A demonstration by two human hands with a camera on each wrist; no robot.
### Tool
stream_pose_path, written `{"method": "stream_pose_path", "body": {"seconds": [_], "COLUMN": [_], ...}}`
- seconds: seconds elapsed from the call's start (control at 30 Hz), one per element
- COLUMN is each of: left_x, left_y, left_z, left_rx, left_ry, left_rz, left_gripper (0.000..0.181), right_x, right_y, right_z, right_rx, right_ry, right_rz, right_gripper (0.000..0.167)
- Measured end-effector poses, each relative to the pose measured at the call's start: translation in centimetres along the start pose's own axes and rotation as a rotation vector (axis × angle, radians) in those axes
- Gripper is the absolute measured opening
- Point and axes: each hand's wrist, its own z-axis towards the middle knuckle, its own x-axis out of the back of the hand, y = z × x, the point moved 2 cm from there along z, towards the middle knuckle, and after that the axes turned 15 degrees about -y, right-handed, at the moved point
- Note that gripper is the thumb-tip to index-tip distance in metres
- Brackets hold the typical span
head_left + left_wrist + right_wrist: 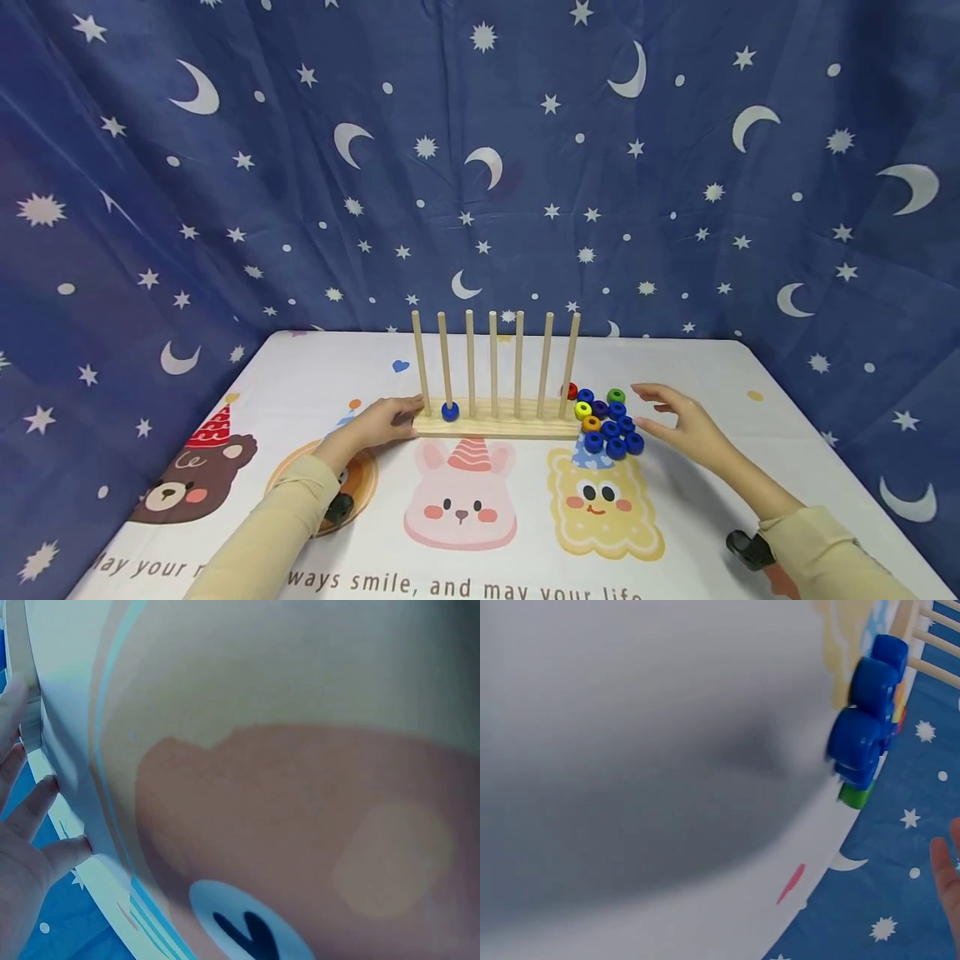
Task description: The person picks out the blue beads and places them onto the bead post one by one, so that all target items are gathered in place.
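Note:
A wooden peg rack (504, 429) with several upright dowels stands on the table, and one blue bead (450, 412) sits at the foot of its second dowel from the left. My left hand (384, 422) grips the left end of the rack's base; the left wrist view catches fingers (34, 810) spread beside the base end (30, 724). To the right of the rack lies a cluster of beads (617, 448), mostly blue, with red, yellow, orange, purple and green ones. My right hand (684, 427) hovers beside the cluster, thumb and fingers apart, holding nothing.
A white tablecloth (337, 367) with printed cartoon animals and lettering covers the table. Behind it hangs a dark blue curtain (525, 250) with moons and stars. Black objects (750, 550) show by both wrists.

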Motion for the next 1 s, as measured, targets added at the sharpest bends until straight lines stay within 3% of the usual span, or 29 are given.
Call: {"method": "stream_pose_path", "body": {"seconds": [0.37, 0.77, 1.0], "left_x": [-0.2, -0.3, -0.3], "left_y": [-0.1, -0.2, -0.1], "left_z": [0.2, 0.2, 0.1], "left_rx": [-0.004, 0.003, -0.005], "left_ry": [0.000, 0.008, 0.023], "left_rz": [0.009, 0.007, 0.003], "left_gripper": [0.052, 0.052, 0.051], "right_x": [-0.1, -1.4, -1.9], "right_y": [1.6, 3.0, 3.5], "right_z": [-1.3, -1.3, -1.2], "right_rx": [-0.034, -0.182, -0.249], "right_ry": [-0.166, -0.373, -0.410], "right_rz": [-0.009, -0.022, -0.011], "right_gripper": [0.060, 0.062, 0.059]}}
